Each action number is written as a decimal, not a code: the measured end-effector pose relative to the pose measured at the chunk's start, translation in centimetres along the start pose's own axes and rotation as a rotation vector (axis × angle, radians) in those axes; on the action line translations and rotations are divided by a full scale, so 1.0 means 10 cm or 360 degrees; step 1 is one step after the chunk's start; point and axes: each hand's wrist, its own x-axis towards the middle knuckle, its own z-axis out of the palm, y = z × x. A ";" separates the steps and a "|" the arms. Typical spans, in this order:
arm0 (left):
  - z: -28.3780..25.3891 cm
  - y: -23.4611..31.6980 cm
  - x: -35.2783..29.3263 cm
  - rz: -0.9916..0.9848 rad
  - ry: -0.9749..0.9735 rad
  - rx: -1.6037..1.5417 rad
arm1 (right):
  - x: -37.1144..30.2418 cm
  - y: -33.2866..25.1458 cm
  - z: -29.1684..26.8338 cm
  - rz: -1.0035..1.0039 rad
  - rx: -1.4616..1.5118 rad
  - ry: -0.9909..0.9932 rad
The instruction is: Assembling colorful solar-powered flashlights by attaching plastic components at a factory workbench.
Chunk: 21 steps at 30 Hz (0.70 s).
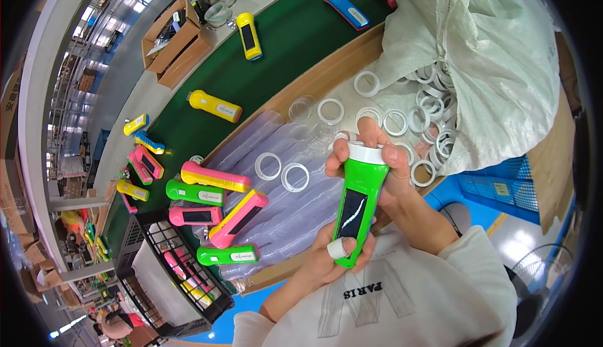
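Note:
A green flashlight (365, 180) with a dark panel on its side is held up in front of my chest, its wide head pointing away from me. My left hand (321, 260) wraps round the narrow tail end, with a white band on one finger. At the wide end, the fingers and thumb of my right hand (394, 180) grip the white ring (365, 153) that sits around the flashlight's head. Whether that ring is fully seated I cannot tell. Loose white rings (295, 177) lie just beyond my hands on clear plastic wrap (286, 212).
Several pink, green and yellow flashlights (217, 177) lie to the left, by a black crate (188, 303). More flashlights rest along the green conveyor belt (282, 51). A white woven sack (477, 77) spills rings at the right. Beyond the belt stands a cardboard box (179, 45).

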 end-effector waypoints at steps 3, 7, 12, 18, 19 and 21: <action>-0.18 -0.03 0.02 0.0475 0.0662 0.1656 | -0.01 0.02 0.02 -0.0164 -0.0205 0.0061; -0.40 0.16 0.28 0.1197 0.0900 0.2737 | 0.02 0.08 -0.06 -0.0327 -0.0823 0.0487; -0.39 0.19 0.28 0.0795 0.0769 0.1854 | 0.10 0.00 -0.13 -0.0071 -0.0720 0.0569; -0.49 0.42 0.33 0.0004 -0.0012 -0.0167 | 0.22 -0.40 -0.31 0.0221 -0.0590 0.0393; -0.42 0.42 0.39 0.0050 0.0192 -0.0078 | 0.26 -0.43 -0.31 0.0258 -0.0782 0.0398; -0.40 0.45 0.49 0.0119 0.0471 0.0361 | 0.31 -0.45 -0.38 0.0225 -0.0775 0.0358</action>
